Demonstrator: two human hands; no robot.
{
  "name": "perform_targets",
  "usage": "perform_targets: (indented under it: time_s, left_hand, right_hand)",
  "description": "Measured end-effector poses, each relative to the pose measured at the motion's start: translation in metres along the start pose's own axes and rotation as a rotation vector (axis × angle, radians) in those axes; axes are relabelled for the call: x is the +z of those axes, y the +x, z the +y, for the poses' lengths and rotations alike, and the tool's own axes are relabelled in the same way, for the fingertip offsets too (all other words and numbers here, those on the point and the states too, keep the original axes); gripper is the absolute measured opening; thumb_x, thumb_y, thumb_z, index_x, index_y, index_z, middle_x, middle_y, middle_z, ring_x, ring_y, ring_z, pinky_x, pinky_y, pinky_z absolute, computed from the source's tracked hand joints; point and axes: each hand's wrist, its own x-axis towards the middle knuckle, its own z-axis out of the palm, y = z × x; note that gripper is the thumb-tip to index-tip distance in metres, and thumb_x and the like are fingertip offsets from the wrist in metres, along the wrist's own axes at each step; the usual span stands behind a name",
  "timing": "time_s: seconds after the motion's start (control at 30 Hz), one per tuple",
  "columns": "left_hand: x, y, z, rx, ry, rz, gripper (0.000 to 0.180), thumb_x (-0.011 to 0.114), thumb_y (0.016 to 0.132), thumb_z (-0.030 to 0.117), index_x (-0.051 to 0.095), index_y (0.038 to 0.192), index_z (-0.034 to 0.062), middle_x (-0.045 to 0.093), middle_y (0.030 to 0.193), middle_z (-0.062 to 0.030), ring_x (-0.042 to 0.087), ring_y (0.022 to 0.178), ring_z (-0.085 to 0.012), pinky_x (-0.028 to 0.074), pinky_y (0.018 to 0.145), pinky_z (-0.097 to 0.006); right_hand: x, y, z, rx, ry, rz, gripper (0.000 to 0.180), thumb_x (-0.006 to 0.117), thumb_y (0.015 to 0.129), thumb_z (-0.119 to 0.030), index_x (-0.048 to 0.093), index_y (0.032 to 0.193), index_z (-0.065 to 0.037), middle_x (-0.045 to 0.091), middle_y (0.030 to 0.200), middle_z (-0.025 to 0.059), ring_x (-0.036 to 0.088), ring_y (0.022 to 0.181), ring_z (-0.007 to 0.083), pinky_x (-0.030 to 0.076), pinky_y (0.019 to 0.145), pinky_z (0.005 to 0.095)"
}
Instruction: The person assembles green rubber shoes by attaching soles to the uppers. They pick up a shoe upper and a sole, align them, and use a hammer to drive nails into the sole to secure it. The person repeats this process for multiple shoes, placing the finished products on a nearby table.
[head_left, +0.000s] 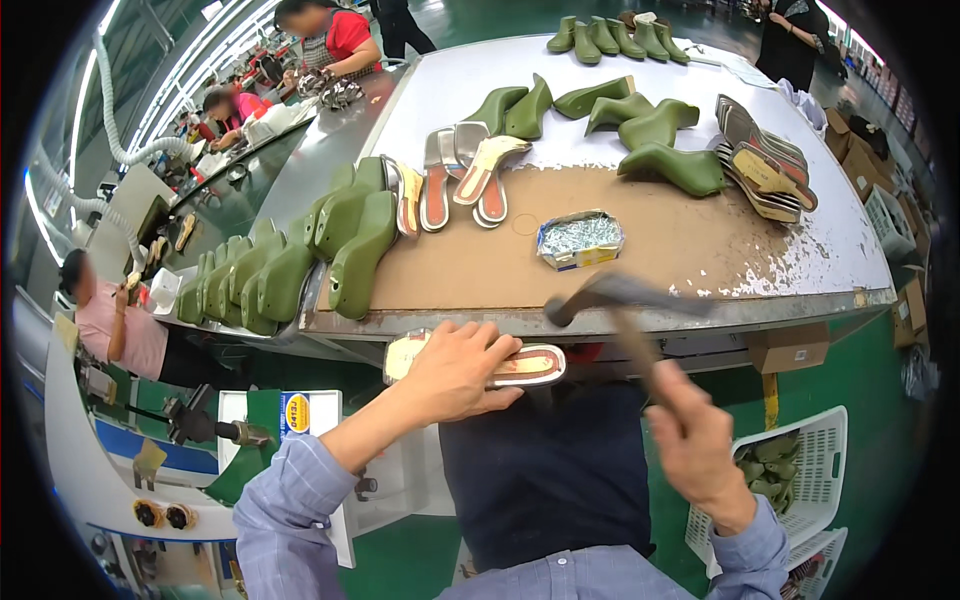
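My left hand (450, 370) is closed over a shoe insole (530, 367) just in front of the table's near edge. The insole shows a pale heel part and a red-brown oval with a white rim; what lies under it is hidden. In my right hand (700, 440) is the handle of a hammer (634, 345). Its dark head is raised to the right of the insole, apart from it and smeared by motion. Beyond them on the table, a torn cardboard box (580, 258) holds many small shiny metal pieces, probably tacks.
Green shoe lasts (362, 255) stand in rows at the table's left, with more lasts (655, 125) farther back. Loose insoles (435, 185) lie near them; an insole stack (760, 170) sits at right. A white basket (825, 480) of lasts is at lower right. Other people work at left.
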Motion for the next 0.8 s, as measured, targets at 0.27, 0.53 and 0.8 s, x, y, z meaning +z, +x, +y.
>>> perform_targets:
  time_s: [0.27, 0.53, 0.8]
  left_hand:
    - [-0.001, 0.005, 0.002, 0.015, 0.009, 0.02, 0.056, 0.075, 0.084, 0.047, 0.06, 0.122, 0.0078, 0.059, 0.102, -0.0089, 0.062, 0.098, -0.0267, 0.045, 0.084, -0.042]
    - [0.001, 0.001, 0.001, 0.007, -0.026, 0.04, 0.056, 0.078, 0.081, 0.044, 0.062, 0.118, 0.0047, 0.059, 0.098, -0.0095, 0.062, 0.096, -0.0269, 0.045, 0.083, -0.04]
    - [0.005, 0.003, 0.001, 0.004, -0.058, 0.106, 0.06, 0.081, 0.078, 0.044, 0.062, 0.117, 0.0031, 0.061, 0.097, -0.0104, 0.063, 0.092, -0.0285, 0.045, 0.082, -0.041]
  right_hand:
    - [-0.007, -0.046, 0.009, -0.084, 0.231, 0.271, 0.061, 0.049, 0.108, -0.025, 0.017, 0.158, -0.01, 0.053, 0.072, 0.0043, 0.044, 0.05, 0.0083, 0.034, 0.043, 0.024]
    - [0.055, -0.065, 0.01, 0.418, 0.476, -0.086, 0.049, 0.06, 0.1, -0.003, 0.043, 0.146, 0.0, 0.062, 0.084, 0.009, 0.054, 0.061, 0.0131, 0.046, 0.057, 0.0261]
    - [0.06, -0.054, 0.006, 0.129, 0.232, 0.049, 0.048, 0.069, 0.093, 0.0, 0.055, 0.138, 0.0, 0.071, 0.096, 0.0206, 0.067, 0.067, 0.0239, 0.055, 0.062, 0.0324]
